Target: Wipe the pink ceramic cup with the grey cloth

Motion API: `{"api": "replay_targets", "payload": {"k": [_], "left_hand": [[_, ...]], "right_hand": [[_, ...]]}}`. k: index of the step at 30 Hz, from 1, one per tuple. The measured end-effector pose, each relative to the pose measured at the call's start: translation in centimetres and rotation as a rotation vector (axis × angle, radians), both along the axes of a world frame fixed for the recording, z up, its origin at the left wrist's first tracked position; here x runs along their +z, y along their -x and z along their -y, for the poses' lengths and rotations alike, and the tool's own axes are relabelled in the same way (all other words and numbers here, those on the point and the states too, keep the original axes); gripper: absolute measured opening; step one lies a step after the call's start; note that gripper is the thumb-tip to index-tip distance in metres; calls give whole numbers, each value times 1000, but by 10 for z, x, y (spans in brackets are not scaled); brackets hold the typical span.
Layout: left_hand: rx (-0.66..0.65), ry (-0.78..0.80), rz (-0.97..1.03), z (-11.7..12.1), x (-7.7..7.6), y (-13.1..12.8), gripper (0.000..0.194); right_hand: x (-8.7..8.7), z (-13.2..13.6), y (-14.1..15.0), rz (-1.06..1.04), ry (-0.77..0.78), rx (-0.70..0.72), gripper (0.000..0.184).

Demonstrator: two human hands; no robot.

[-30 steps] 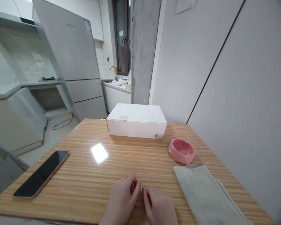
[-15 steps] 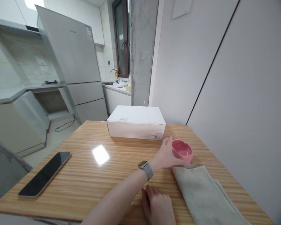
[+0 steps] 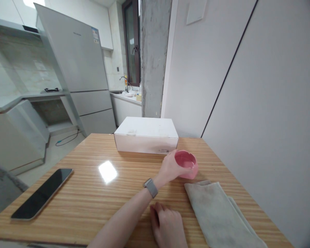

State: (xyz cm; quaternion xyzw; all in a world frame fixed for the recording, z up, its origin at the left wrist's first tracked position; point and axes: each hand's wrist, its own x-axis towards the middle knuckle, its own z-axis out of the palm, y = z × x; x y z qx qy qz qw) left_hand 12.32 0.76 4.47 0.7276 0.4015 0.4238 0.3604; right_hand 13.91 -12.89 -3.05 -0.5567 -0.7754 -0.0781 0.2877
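Observation:
My left hand (image 3: 170, 167), with a grey-banded watch (image 3: 151, 187) on its wrist, reaches across the table and grips a pink ashtray (image 3: 187, 162) by its left side. The ashtray is round, thick-walled and notched at the rim, its opening tilted a little toward me. Whether its base touches the table I cannot tell. Just in front of it lies a folded grey-beige cloth (image 3: 217, 210). My right hand (image 3: 167, 222) rests at the table's near side, fingers curled in, nothing visible in them.
Behind the ashtray stands a closed white box (image 3: 147, 143) on the wooden table (image 3: 93, 203). A black phone (image 3: 42, 194) lies at the left. A white wall (image 3: 263, 103) runs along the right side; a fridge (image 3: 74, 62) stands beyond the table.
My left hand has carried the ashtray leftward, away from the cloth's far corner and nearer the box. The whole view has shifted slightly. My right hand stays curled in place.

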Motion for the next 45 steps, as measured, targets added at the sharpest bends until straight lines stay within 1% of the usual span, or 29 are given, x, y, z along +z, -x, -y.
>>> {"api": "replay_targets", "payload": {"k": [2, 4, 6, 8, 10, 12, 14, 16, 20, 23, 27, 31, 34, 36, 37, 39, 40, 41, 42, 43, 44, 45], "left_hand": [[71, -6, 55, 7, 10, 32, 61], [183, -16, 57, 13, 20, 68, 65], [294, -32, 28, 17, 26, 105, 72], [432, -35, -42, 18, 29, 140, 76], [614, -32, -139, 15, 25, 171, 80], [744, -44, -219, 11, 18, 197, 81], [826, -55, -281, 6, 8, 218, 78], [890, -31, -327, 2, -1, 234, 79], [955, 21, -352, -4, -14, 252, 80], [967, 38, -355, -7, -19, 256, 79], [949, 52, -367, -7, -20, 255, 79], [899, 58, -354, -4, -19, 253, 76], [872, 42, -354, -5, -23, 255, 75], [879, 1, -378, -8, -26, 253, 76], [902, -43, -408, -9, -26, 250, 78], [962, -177, -497, -6, -25, 235, 81], [966, -261, -540, -1, -23, 222, 79], [917, -344, -572, 6, -21, 207, 74], [810, -413, -586, 15, -20, 188, 64], [629, -473, -591, 25, -18, 167, 56], [424, -506, -598, 37, -18, 145, 52], [192, -513, -628, 50, -19, 122, 54]], "right_hand": [[0, 0, 0, -1, -36, 2, 38], [-1, 0, 0, -9, -35, 17, 41], [-3, 0, 0, -27, 1, 35, 39], [-5, -1, -1, -42, 43, 50, 35], [-7, -2, -2, -45, 67, 56, 31], [-9, -3, -2, -40, 69, 53, 30], [-10, -3, -2, -33, 64, 51, 30], [-9, -3, -2, -30, 58, 52, 30], [-8, -1, -2, -32, 33, 57, 33], [-6, -1, -2, -29, 18, 59, 36], [-6, -1, -3, -22, 20, 75, 37], [-7, 0, -4, -17, 22, 77, 37], [-7, 1, -4, -19, 21, 76, 37], [-6, 1, -3, -20, 24, 78, 37], [-6, 1, -3, -23, 21, 78, 37], [-4, 1, -3, -36, 0, 80, 37], [-2, 2, -3, -49, -28, 85, 37], [0, 3, -3, -63, -68, 93, 37], [4, 5, -3, -75, -121, 102, 37], [8, 8, -3, -83, -180, 112, 37], [14, 11, -2, -88, -240, 118, 37], [19, 16, -2, -85, -296, 115, 38]]}}
